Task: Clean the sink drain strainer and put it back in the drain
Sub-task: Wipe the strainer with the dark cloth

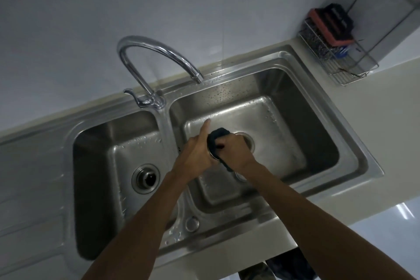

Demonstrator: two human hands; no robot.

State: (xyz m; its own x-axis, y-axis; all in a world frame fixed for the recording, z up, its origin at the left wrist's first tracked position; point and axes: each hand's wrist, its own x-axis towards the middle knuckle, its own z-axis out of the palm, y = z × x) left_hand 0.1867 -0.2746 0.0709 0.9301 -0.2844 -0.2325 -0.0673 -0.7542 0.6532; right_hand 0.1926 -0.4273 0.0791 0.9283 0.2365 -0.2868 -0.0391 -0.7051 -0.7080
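Forefinger out, left hand (pixel 196 150) seemingly holds the strainer (pixel 213 157); right hand (pixel 235 148) grips a dark cloth (pixel 218 135).

A sink (pixel 336 107) is set in the worktop (pixel 386 125), with the tap (pixel 156 52) behind its divider. The left basin holds a plug (pixel 148 179). Over the right basin's drain (pixel 249 141), the left hand (pixel 195 151) holds the strainer (pixel 211 154) and the right hand (pixel 235 146) holds a cloth (pixel 218 135) against it. A rack (pixel 345 68) with a sponge (pixel 329 27) in it stands on the worktop, behind and to the right.

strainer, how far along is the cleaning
Done: the strainer is out, and the drain beside the hands sits open. In hand: the left hand holds it while the right hand presses a dark cloth against it. Left: finish wiping, then reseat it.
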